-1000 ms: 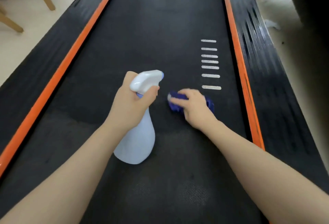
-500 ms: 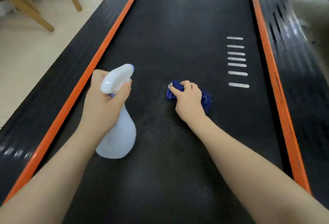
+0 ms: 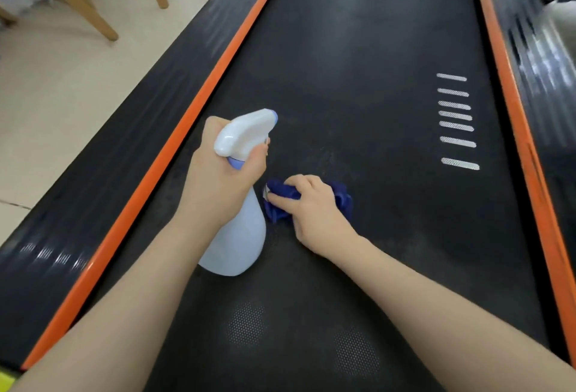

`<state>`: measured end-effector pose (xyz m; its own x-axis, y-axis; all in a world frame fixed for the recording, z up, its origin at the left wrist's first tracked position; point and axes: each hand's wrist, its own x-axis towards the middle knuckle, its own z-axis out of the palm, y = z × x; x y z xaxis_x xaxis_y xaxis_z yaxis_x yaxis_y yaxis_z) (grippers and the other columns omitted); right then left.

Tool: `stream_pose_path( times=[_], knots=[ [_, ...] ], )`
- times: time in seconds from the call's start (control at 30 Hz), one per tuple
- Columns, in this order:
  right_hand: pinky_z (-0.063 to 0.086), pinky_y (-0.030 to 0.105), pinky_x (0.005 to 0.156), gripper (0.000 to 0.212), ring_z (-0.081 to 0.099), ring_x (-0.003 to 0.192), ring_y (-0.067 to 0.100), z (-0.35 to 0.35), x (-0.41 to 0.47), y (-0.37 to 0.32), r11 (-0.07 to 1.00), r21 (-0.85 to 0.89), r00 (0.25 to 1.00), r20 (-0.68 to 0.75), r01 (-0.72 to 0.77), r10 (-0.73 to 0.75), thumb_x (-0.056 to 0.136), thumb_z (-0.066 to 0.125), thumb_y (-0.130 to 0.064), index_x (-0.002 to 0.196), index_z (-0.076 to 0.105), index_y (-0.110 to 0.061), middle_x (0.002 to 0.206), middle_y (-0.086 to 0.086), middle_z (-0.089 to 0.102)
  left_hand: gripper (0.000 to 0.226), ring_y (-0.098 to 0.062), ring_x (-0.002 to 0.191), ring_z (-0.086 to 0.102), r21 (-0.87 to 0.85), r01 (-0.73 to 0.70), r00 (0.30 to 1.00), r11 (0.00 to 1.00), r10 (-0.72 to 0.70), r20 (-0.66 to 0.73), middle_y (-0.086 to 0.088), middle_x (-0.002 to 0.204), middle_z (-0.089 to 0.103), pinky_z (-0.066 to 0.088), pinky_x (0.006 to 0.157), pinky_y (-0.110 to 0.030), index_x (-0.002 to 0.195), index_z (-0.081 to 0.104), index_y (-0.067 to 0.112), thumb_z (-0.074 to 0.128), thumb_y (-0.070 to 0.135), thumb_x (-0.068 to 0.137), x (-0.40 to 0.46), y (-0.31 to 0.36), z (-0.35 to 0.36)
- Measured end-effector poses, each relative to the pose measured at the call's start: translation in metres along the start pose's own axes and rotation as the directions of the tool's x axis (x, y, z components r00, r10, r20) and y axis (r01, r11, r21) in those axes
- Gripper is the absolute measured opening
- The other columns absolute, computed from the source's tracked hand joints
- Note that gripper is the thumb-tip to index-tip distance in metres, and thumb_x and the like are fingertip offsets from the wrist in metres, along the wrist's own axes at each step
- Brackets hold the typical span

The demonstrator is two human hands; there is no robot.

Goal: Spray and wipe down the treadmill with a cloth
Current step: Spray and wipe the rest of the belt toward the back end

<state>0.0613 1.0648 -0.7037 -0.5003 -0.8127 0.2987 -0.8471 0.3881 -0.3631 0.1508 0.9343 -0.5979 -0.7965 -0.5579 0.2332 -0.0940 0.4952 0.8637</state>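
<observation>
The black treadmill belt [image 3: 358,86] runs away from me between two orange strips. My left hand [image 3: 218,183] grips the neck of a pale blue spray bottle [image 3: 240,235], with its white trigger head pointing up and to the right. The bottle stands upright over the belt; whether its base touches the belt I cannot tell. Just right of the bottle, my right hand [image 3: 314,214] holds a crumpled dark blue cloth [image 3: 341,198] pressed down on the belt, fingers curled over it. The cloth nearly touches the bottle.
Black side rails [image 3: 124,148] flank the belt beyond each orange strip [image 3: 199,105]. White stripe marks [image 3: 456,123] sit on the belt at the right. Wooden chair legs [image 3: 78,2] stand on the pale floor at upper left. Dark blurred objects lie at upper right.
My right hand has slid the cloth leftward across the belt until it sits beside the bottle. The left hand keeps its grip on the bottle. The camera view has shifted.
</observation>
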Motion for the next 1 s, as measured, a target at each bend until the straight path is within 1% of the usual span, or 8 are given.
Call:
stream_pose_path(
  times=[0.1,0.27,0.37,0.47,0.63,0.77,0.87,1.0],
  knots=[
    [0.044,0.05,0.082,0.045,0.053,0.095,0.045,-0.008,0.014,0.027,0.997,-0.014,0.99,0.124,0.076,-0.073,0.071,0.059,-0.001,0.11,0.07,-0.021,0.113,0.019,0.059,0.047,0.009,0.075,0.054,-0.02,-0.01,1.0,1.0,0.01,-0.004,0.038,0.076,0.05,0.04,0.063,-0.005,0.118,0.056,0.01,0.054,0.032,0.077,0.002,-0.006,-0.001],
    [0.034,0.038,0.095,0.051,0.039,0.115,0.034,-0.01,0.056,0.03,0.883,-0.156,0.896,-0.036,-0.442,0.442,0.083,0.055,-0.011,0.13,0.053,-0.03,0.136,0.009,0.04,0.027,0.014,0.079,0.054,-0.038,-0.036,0.993,0.999,0.031,-0.115,0.039,0.081,0.052,0.046,0.067,-0.008,0.115,0.058,0.012,0.057,0.006,0.088,0.0,-0.01,-0.01],
    [0.046,0.046,0.079,0.049,0.054,0.093,0.044,0.0,0.014,-0.004,0.996,-0.029,0.996,-0.002,-0.085,0.085,0.067,0.059,-0.003,0.112,0.069,-0.02,0.112,0.019,0.058,0.029,0.008,0.088,0.055,-0.104,0.039,0.97,0.994,-0.062,-0.233,0.017,0.105,0.053,0.055,0.084,-0.034,0.116,0.057,0.023,0.057,0.016,0.087,0.006,-0.015,-0.021],
    [0.046,0.047,0.077,0.05,0.057,0.093,0.042,-0.005,0.001,0.004,0.987,-0.068,0.983,0.126,0.144,-0.135,0.066,0.061,0.0,0.111,0.07,-0.021,0.112,0.018,0.061,0.031,0.004,0.085,0.056,-0.112,0.069,0.976,0.991,-0.091,-0.199,0.004,0.107,0.052,0.052,0.077,-0.029,0.116,0.06,0.026,0.056,0.018,0.087,0.015,-0.023,-0.024],
    [0.036,0.041,0.092,0.056,0.041,0.113,0.039,-0.003,0.049,0.001,0.931,-0.264,0.963,0.021,-0.253,0.268,0.081,0.058,-0.007,0.133,0.051,-0.026,0.136,0.014,0.041,0.03,0.004,0.068,0.053,-0.11,0.046,0.986,0.993,-0.063,-0.155,0.009,0.079,0.048,0.045,0.062,-0.014,0.109,0.061,0.008,0.056,0.022,0.083,0.018,-0.027,-0.03],
    [0.044,0.051,0.086,0.047,0.049,0.106,0.042,0.025,0.014,-0.062,0.992,-0.005,0.975,0.182,0.127,-0.124,0.072,0.062,-0.003,0.116,0.066,-0.018,0.124,0.018,0.053,0.031,0.003,0.058,0.048,-0.022,0.039,0.984,0.999,-0.042,-0.173,0.009,0.068,0.04,0.036,0.054,-0.005,0.08,0.047,-0.001,0.052,0.029,0.08,0.009,-0.034,-0.052],
    [0.048,0.045,0.074,0.044,0.059,0.091,0.039,0.026,0.03,-0.055,0.972,-0.026,0.962,0.154,0.233,-0.226,0.073,0.049,-0.011,0.109,0.07,-0.024,0.11,0.015,0.062,0.041,0.006,0.06,0.05,0.0,0.044,0.989,0.999,-0.044,-0.141,0.01,0.07,0.043,0.035,0.056,-0.004,0.1,0.059,0.003,0.05,0.037,0.079,0.002,-0.044,-0.08],
    [0.038,0.043,0.088,0.049,0.046,0.108,0.039,0.034,0.099,-0.046,0.967,-0.203,0.986,0.032,-0.152,0.162,0.082,0.052,-0.009,0.126,0.058,-0.029,0.131,0.013,0.047,0.056,0.001,0.06,0.05,0.008,0.075,0.978,0.997,-0.072,-0.197,0.012,0.067,0.045,0.036,0.06,-0.009,0.112,0.06,0.01,0.045,0.046,0.071,0.001,-0.059,-0.115]
  ],
)
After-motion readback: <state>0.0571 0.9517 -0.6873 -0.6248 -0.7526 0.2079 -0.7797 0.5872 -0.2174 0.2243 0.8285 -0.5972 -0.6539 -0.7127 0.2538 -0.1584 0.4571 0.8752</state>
